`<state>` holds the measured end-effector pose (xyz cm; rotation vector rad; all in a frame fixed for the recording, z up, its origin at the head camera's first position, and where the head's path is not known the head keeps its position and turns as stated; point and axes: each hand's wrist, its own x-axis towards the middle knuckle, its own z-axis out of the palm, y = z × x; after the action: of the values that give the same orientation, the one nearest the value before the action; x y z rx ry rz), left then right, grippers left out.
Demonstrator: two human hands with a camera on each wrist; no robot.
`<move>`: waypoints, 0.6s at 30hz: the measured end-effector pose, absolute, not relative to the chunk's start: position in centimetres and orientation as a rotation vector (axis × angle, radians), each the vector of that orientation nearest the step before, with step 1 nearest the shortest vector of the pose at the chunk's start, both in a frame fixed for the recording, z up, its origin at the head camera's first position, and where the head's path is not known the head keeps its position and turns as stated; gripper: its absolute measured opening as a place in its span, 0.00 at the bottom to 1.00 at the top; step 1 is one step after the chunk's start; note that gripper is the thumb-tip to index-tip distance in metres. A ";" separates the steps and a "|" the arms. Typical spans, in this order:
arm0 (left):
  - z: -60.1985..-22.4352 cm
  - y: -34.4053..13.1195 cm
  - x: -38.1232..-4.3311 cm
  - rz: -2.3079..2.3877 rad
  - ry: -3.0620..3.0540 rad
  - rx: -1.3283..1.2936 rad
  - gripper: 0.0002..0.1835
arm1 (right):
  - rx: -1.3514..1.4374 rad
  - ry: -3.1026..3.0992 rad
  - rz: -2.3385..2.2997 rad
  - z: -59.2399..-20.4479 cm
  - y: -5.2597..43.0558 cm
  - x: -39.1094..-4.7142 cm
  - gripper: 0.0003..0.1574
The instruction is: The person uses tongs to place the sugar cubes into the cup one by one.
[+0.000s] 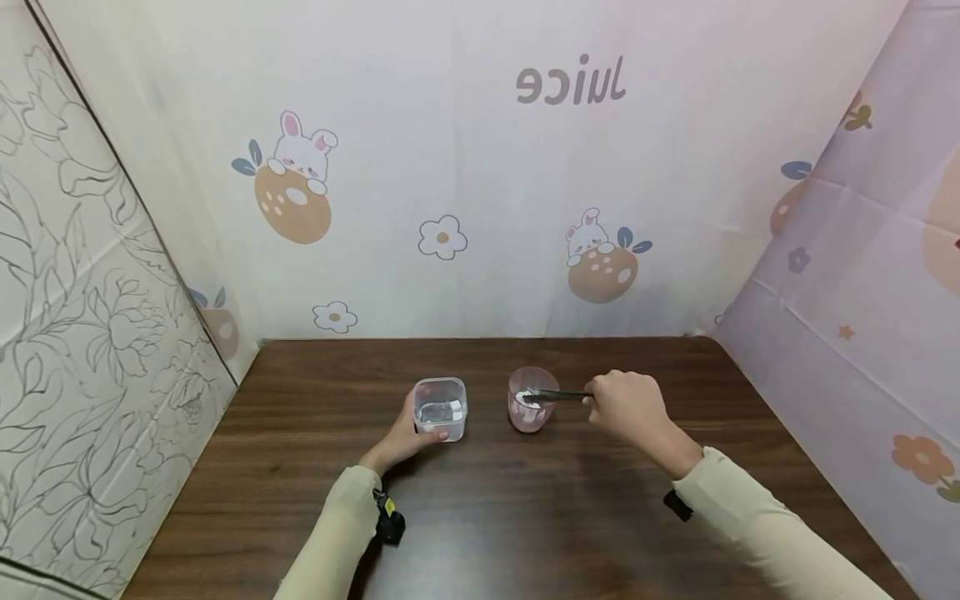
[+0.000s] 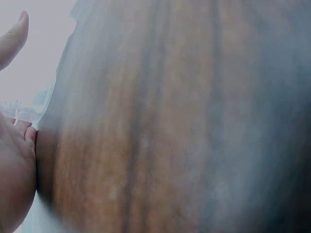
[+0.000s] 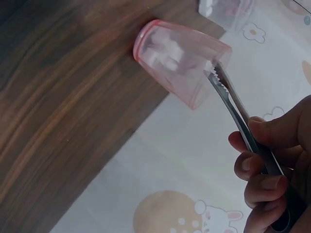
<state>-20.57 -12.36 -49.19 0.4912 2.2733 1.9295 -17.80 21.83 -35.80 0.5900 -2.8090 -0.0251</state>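
Note:
My left hand point(image 1: 405, 437) grips a clear square plastic container point(image 1: 439, 410) on the table, its thumb along the near side; only the palm and some fingers show in the left wrist view. To its right stands a pinkish see-through cup point(image 1: 531, 417) with white pieces point(image 3: 167, 52) inside. My right hand point(image 1: 628, 407) holds dark metal tongs point(image 1: 566, 396), fingers wrapped round the handle. The toothed tips of the tongs are at the mouth of the cup, close to a white piece. Whether they pinch that piece I cannot tell.
Both things stand on a dark brown wooden table point(image 1: 480, 517). Behind it hangs a pale cloth point(image 1: 382, 275) with rabbits, oranges and flowers. Patterned cloths also line the left and right sides. A black wrist camera point(image 1: 388, 521) sits under the left sleeve.

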 end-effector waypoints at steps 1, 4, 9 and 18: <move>-49.2 -12.4 -20.6 1.934 2.271 0.494 0.50 | 0.593 -2.818 -0.017 -35.9 21.8 -17.9 0.11; -49.2 -12.3 -20.6 1.941 2.266 0.504 0.50 | 0.584 -2.847 -0.008 -36.1 21.8 -18.1 0.14; -49.2 -12.3 -20.5 1.945 2.265 0.502 0.50 | 0.584 -2.884 0.025 -35.8 21.6 -18.5 0.14; -49.2 -12.4 -20.6 1.931 2.277 0.489 0.50 | 0.589 -2.933 -0.015 -35.2 20.8 -19.1 0.14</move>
<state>-20.60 -12.36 -49.18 0.4890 2.2766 1.9308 -19.07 20.83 -35.15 0.5893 -2.9326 -0.0153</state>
